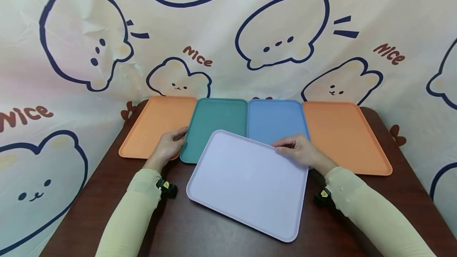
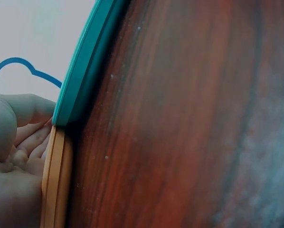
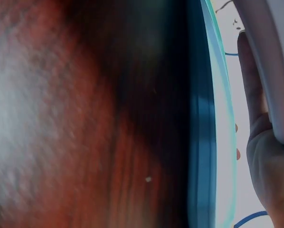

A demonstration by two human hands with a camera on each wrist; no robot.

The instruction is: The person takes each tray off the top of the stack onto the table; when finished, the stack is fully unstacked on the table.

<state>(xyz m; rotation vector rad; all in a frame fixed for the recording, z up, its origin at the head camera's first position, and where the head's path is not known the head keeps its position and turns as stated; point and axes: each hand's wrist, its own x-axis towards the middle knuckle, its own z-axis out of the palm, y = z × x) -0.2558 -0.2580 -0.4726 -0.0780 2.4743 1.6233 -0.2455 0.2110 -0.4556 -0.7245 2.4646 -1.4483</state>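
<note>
In the head view, my right hand (image 1: 297,149) grips the far edge of a pale lavender tray (image 1: 250,181), near its right corner. This tray is tilted above the table, overlapping the near parts of a green tray (image 1: 217,124) and a blue tray (image 1: 276,118). The right wrist view shows fingers (image 3: 249,71) behind the lavender tray (image 3: 270,57), with the blue tray's rim (image 3: 203,142) below. My left hand (image 1: 169,146) rests at the seam between the left orange tray (image 1: 153,126) and the green one, fingers fairly straight. Its thumb (image 2: 33,108) touches the green rim (image 2: 80,66).
Another orange tray (image 1: 346,138) lies at the right end of the row, beside the blue one. The trays lie on a dark brown wooden table (image 1: 178,225). A cloth with cartoon bears (image 1: 228,31) hangs behind and around the table.
</note>
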